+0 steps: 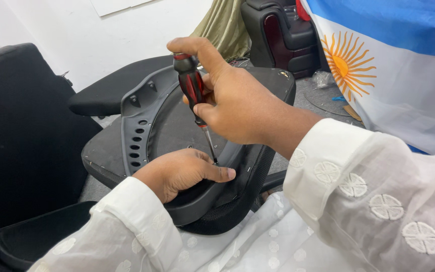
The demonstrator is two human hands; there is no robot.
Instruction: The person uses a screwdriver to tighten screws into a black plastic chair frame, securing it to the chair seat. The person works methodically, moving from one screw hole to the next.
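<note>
Perhaps office, black chairs [21,131], flag [393,65]

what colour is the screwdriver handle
Red and black, seen in the head view: the screwdriver handle is gripped by the right hand.

So I count one screwdriver [193,85], one chair seat [177,126] upside down, one flag [393,65], and my two hands [237,100] [177,171].

Red-and-black screwdriver [193,85], dark grey chair part [142,108], white embroidered sleeves [378,201], blue-and-white flag [404,60] with yellow sun.
</note>
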